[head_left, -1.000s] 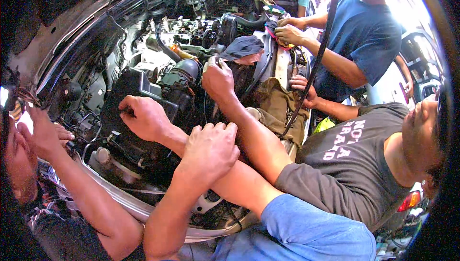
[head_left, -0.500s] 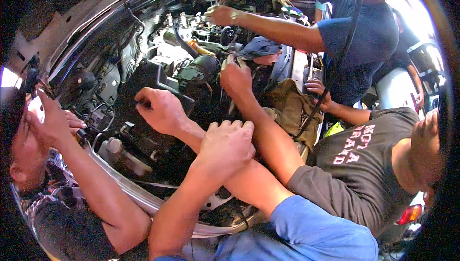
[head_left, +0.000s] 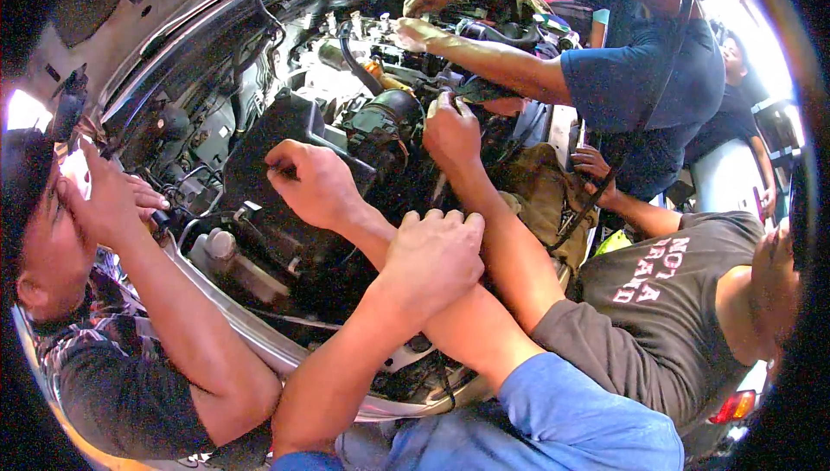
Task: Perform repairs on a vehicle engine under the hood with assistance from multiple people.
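Observation:
My left hand [head_left: 435, 256] is wrapped over my right forearm [head_left: 467, 320], its knuckles up and its fingertips hidden. That forearm crosses my body toward the left. At its end my right hand [head_left: 316, 184] hangs above the engine bay, fingers curled into a loose fist with nothing visible in it. Below and behind this hand lies a black plastic box [head_left: 278, 138], nearest to its curled fingers. A ribbed black round intake part [head_left: 385, 121] sits to the right of the box.
At the far side a person in a dark blue shirt [head_left: 644, 82] reaches over the engine [head_left: 363, 51]. A person in a dark printed shirt [head_left: 640, 298] reaches in from the right. Another person [head_left: 164, 255] leans in at left. A brown cloth [head_left: 540, 190] drapes the car's edge.
The whole view has shifted, so the scene sits farther right. My arms keep their crossed pose. The far person's hands remain over the engine.

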